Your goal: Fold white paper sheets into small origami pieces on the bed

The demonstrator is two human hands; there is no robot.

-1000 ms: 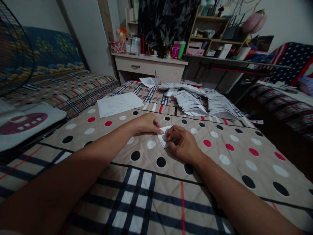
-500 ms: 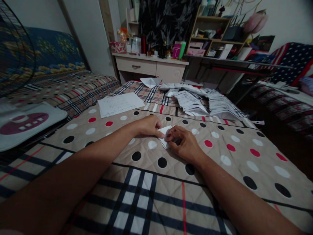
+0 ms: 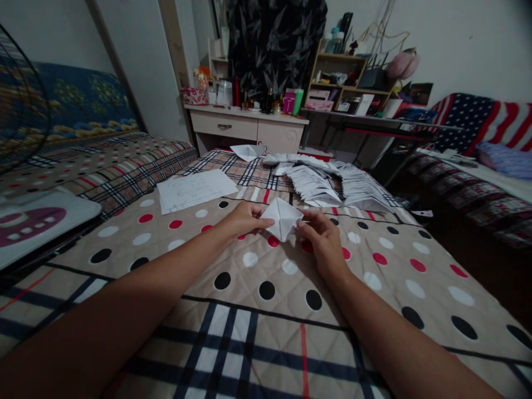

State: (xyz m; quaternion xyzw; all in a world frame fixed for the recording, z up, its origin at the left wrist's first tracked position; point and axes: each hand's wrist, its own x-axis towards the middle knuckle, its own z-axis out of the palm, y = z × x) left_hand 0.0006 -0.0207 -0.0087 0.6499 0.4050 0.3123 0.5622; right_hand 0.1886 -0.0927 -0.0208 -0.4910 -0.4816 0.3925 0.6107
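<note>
A small folded piece of white paper (image 3: 281,218), diamond-shaped with creases meeting along its middle, is held just above the dotted bedspread. My left hand (image 3: 247,219) pinches its left corner, the thumb lying on top. At the right corner, my right hand (image 3: 321,231) grips the paper between thumb and fingers. Farther off lie rows of folded white paper pieces (image 3: 316,185), packed closely together. A flat stack of written-on paper sheets (image 3: 197,191) rests beyond my left hand.
The patterned bedspread (image 3: 245,338) spreads under both arms. Another folded paper (image 3: 248,152) lies near the bed's far edge. Behind it stands a white dresser (image 3: 233,126) crowded with bottles and boxes. A white plastic item (image 3: 45,221) is at the left, near a fan (image 3: 22,105).
The paper has been lifted and turned, showing a wider diamond face. My right hand has moved from its front to its right corner. The camera view has shifted slightly.
</note>
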